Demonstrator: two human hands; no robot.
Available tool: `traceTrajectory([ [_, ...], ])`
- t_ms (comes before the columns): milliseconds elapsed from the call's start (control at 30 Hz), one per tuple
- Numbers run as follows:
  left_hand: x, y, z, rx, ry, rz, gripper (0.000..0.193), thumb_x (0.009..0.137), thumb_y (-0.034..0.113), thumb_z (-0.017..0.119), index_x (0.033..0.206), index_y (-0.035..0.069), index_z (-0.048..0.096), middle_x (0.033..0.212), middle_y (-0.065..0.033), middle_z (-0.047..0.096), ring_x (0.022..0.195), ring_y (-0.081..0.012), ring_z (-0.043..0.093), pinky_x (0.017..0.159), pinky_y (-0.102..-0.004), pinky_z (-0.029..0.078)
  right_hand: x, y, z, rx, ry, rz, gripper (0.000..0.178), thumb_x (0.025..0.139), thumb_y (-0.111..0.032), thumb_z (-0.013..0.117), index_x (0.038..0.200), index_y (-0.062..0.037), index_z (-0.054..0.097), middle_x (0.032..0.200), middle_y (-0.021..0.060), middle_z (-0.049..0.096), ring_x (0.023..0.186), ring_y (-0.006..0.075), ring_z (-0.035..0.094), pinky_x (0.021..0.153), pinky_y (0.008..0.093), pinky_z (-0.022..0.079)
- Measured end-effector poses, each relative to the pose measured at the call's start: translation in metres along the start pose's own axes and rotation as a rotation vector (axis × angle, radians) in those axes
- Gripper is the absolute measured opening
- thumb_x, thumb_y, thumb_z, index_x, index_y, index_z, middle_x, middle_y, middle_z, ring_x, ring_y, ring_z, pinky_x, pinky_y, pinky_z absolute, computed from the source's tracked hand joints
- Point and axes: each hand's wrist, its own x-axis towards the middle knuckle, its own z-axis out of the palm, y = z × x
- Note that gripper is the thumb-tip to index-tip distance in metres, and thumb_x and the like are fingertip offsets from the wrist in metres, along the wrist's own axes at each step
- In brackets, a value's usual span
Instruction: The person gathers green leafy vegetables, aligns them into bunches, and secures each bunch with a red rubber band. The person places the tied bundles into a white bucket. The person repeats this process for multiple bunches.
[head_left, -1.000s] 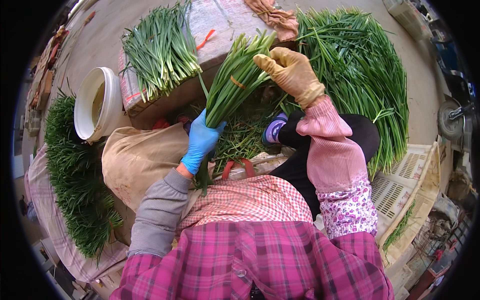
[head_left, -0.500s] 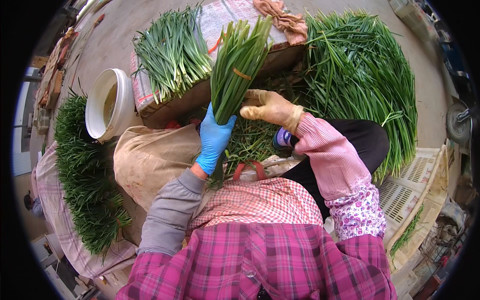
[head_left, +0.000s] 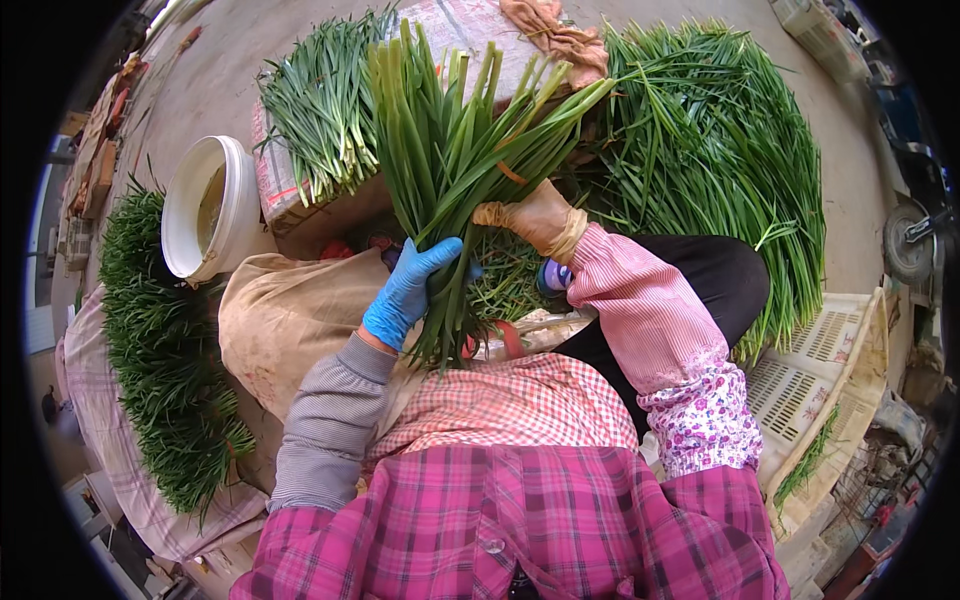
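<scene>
A bunch of long green chives (head_left: 425, 140) stands upright before me, its pale cut ends at the top and its leaf tips hanging down. My left hand (head_left: 408, 288), in a blue glove, is closed around its lower part. An orange-brown band (head_left: 511, 173) crosses the stalks on the bunch's right side. Just below the band, my right hand (head_left: 537, 216), in a tan glove, has its fingers closed against those stalks. The stalks fan out widely, with a gap between the left and right parts at the top. Some of the fingertips are hidden behind leaves.
Loose chives lie on a cloth-covered box (head_left: 450, 22) ahead, beside a brownish rag (head_left: 560, 40). A large chive pile (head_left: 715, 170) fills the right. At left are a white bucket (head_left: 242, 215) and a row of bunches (head_left: 160, 350). A plastic crate (head_left: 800, 385) is at lower right.
The bunch has spread from a narrow bundle into a wide fan. My right hand has gone from loose beside it to closed on its right side; my left hand has shifted slightly left and down.
</scene>
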Motion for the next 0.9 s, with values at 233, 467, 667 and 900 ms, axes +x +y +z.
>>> traceTrajectory([
  [233, 0.007, 0.005, -0.015, 0.129, 0.061, 0.067, 0.033, 0.078, 0.008, 0.066, 0.108, 0.0, 0.056, 0.08, -0.0104, 0.065, 0.05, -0.0107, 0.051, 0.046, -0.0223, 0.042, 0.008, -0.03, -0.055, -0.215, 0.527, -0.079, 0.052, 0.075, 0.002, 0.073, 0.123, -0.0061, 0.055, 0.108, 0.0026, 0.062, 0.099, 0.0117, 0.056, 0.087, 0.0283, 0.048],
  [467, 0.003, 0.012, -0.009, 0.236, 0.106, 0.085, 0.027, 0.077, 0.004, 0.066, 0.102, 0.001, 0.059, 0.077, -0.0088, 0.065, 0.049, -0.0084, 0.051, 0.044, -0.0191, 0.039, 0.006, -0.073, -0.072, -1.228, 0.553, -0.669, 0.019, 0.07, -0.013, 0.077, 0.089, -0.0169, 0.074, 0.099, 0.0007, 0.067, 0.099, 0.0193, 0.058, 0.089, 0.0317, 0.043],
  [667, 0.003, 0.014, -0.017, 0.27, 0.03, -0.025, 0.038, 0.076, 0.001, 0.064, 0.113, -0.001, 0.053, 0.082, -0.0114, 0.064, 0.056, -0.0101, 0.055, 0.047, -0.0191, 0.042, 0.001, -0.068, -0.069, -1.428, 0.369, -0.577, 0.02, 0.065, -0.019, 0.079, 0.084, -0.0219, 0.073, 0.103, -0.0059, 0.068, 0.108, 0.0153, 0.052, 0.098, 0.0356, 0.028],
  [900, 0.0, 0.016, -0.033, 0.103, -0.113, -0.093, 0.049, 0.075, 0.004, 0.064, 0.121, -0.002, 0.049, 0.086, -0.0124, 0.062, 0.059, -0.0133, 0.056, 0.054, -0.0215, 0.047, 0.015, -0.055, -0.073, -0.711, 0.232, -0.659, 0.014, 0.063, -0.011, 0.079, 0.076, -0.0098, 0.072, 0.088, -0.0018, 0.068, 0.09, 0.0181, 0.06, 0.084, 0.0319, 0.044],
])
